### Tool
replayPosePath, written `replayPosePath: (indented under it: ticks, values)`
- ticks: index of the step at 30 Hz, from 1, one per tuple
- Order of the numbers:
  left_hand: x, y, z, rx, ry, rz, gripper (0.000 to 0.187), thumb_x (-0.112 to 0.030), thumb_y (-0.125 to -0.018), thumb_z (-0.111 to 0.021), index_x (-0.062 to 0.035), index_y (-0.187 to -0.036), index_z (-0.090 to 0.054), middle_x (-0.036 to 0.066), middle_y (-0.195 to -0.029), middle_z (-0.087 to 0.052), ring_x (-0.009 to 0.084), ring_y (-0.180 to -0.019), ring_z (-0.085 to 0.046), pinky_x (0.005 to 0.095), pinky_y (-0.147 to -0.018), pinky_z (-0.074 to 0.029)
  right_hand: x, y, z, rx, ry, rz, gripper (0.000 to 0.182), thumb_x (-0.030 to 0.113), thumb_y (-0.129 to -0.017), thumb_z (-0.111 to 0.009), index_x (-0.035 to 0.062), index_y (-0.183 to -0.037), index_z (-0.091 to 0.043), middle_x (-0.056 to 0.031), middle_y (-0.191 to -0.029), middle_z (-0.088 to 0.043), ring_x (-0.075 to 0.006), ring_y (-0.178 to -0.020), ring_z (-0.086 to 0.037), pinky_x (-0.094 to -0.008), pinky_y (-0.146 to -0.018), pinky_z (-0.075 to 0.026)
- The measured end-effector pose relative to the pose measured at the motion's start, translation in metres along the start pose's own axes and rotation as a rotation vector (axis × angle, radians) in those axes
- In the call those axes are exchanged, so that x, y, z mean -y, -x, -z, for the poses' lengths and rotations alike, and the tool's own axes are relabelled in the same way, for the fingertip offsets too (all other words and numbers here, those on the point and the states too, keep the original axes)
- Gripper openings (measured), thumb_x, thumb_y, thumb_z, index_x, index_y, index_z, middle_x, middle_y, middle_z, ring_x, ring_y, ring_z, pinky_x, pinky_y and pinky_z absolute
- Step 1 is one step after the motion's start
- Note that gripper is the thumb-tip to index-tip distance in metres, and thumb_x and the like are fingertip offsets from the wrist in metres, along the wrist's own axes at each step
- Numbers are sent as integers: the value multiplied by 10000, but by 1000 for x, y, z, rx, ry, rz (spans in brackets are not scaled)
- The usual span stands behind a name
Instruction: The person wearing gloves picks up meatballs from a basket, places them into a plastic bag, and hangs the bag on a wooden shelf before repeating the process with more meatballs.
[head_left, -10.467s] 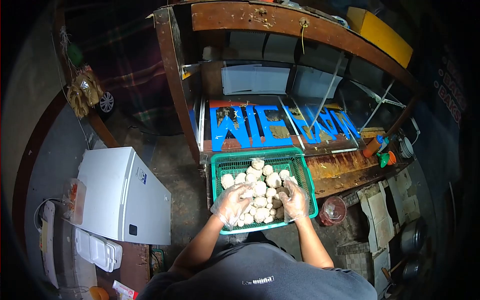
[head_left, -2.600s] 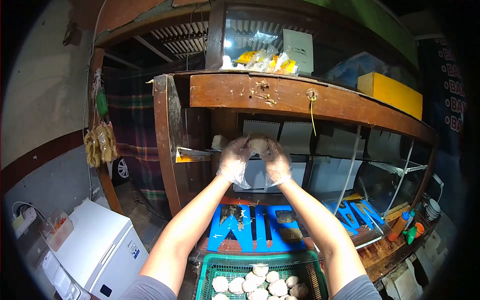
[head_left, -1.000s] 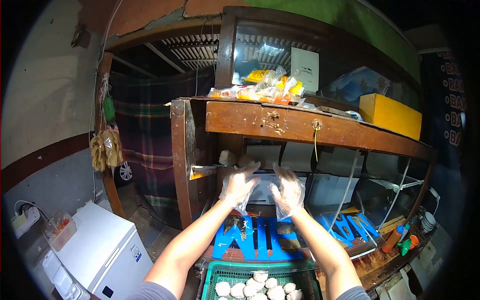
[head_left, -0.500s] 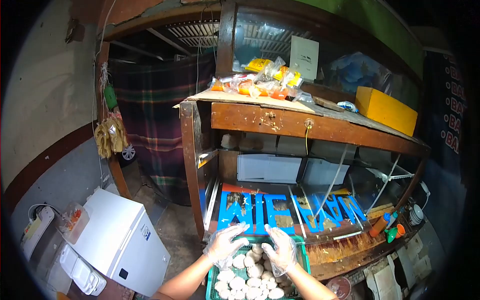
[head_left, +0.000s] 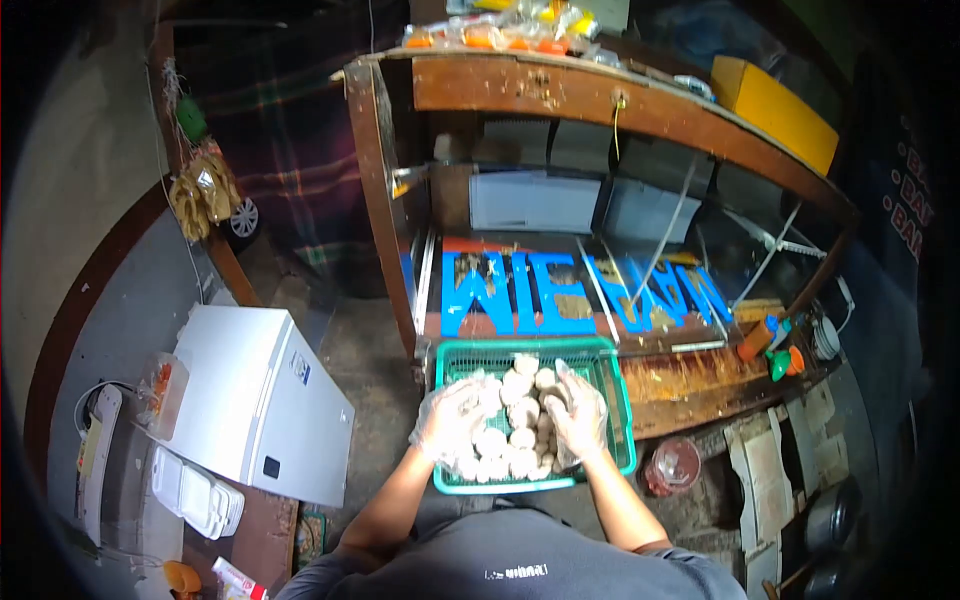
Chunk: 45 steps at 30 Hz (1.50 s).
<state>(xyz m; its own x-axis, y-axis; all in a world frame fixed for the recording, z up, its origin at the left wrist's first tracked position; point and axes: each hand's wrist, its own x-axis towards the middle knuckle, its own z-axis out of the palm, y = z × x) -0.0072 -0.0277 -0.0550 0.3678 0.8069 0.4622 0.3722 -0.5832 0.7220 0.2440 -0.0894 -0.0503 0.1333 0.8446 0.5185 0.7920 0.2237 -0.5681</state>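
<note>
Below me is a green plastic basket (head_left: 625,440) with many pale round balls (head_left: 522,411) piled in its middle and right part. Both hands wear clear plastic gloves. On the left side of the pile, my left hand (head_left: 455,420) is open, its fingers slightly curved and its fingertips beside the balls. My right hand (head_left: 580,415) lies along the right side, also open, with thumb and fingers apart against the balls. The gloved palms face inward, and some balls are hidden behind them.
Ahead stands a wooden stall (head_left: 530,85) with blue letters (head_left: 515,290) on its lower panel. A white freezer (head_left: 250,400) is on the left, near foam boxes (head_left: 195,495). Bottles (head_left: 757,338) and a reddish clear container (head_left: 672,467) are on the right.
My view has tilted down, so the basket shows whole and higher in the frame. Both hands have moved from the basket's far edge back over the balls.
</note>
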Motion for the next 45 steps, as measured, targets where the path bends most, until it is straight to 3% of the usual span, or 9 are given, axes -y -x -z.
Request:
replayPosePath:
  ticks: [5,11,19,28,38,40,45]
  values:
    - [13,13,-6,11,1,5,409,-169,-787,-758,9,-1147,-680,203,-1167,-674,323,-1072,-670,367,-921,-530,-4,21,-11,52,39,-48,516,237,-814,-706,27,-1272,-600,-218,-1244,-625,-385,-1185,-569,-461,-1032,-429]
    - [24,27,-18,93,68,84,409,-141,-811,-748,-11,-1191,-671,204,-1195,-661,316,-1096,-661,364,-943,-519,0,36,-13,29,46,-30,471,209,-796,-725,5,-1210,-631,-200,-1180,-661,-372,-1090,-629,-439,-933,-505]
    - [15,27,-24,97,88,89,428,-157,-820,-751,-18,-1216,-663,200,-1224,-650,303,-1158,-628,362,-965,-507,-10,38,-5,91,-37,-90,492,211,-788,-730,-23,-1208,-624,-230,-1179,-656,-385,-1104,-627,-430,-963,-493]
    - [33,14,-55,165,198,175,408,-53,-839,-713,10,-1235,-639,165,-1274,-618,223,-1142,-617,322,-970,-501,-36,21,23,77,-159,-122,488,145,-798,-702,-48,-1235,-602,-240,-1186,-652,-380,-1107,-630,-416,-969,-489]
    - [-1,9,-63,-11,139,246,350,-77,-811,-722,4,-1149,-682,174,-1231,-662,271,-1144,-639,343,-965,-503,-64,10,41,88,-252,-157,465,126,-819,-690,15,-1262,-604,-189,-1207,-655,-344,-1081,-641,-417,-931,-502]
    - [2,15,-67,-36,146,225,342,-78,-810,-724,9,-1138,-685,177,-1223,-664,276,-1154,-634,348,-983,-491,-68,12,40,141,-80,-154,469,132,-814,-694,25,-1262,-610,-194,-1210,-652,-347,-1088,-638,-415,-941,-500]
    - [3,26,-67,-36,191,262,380,-98,-818,-730,22,-1171,-659,173,-1233,-654,250,-1145,-619,349,-1000,-470,-68,13,38,239,-112,-147,478,135,-806,-691,23,-1264,-612,-202,-1194,-655,-364,-1091,-634,-411,-947,-500]
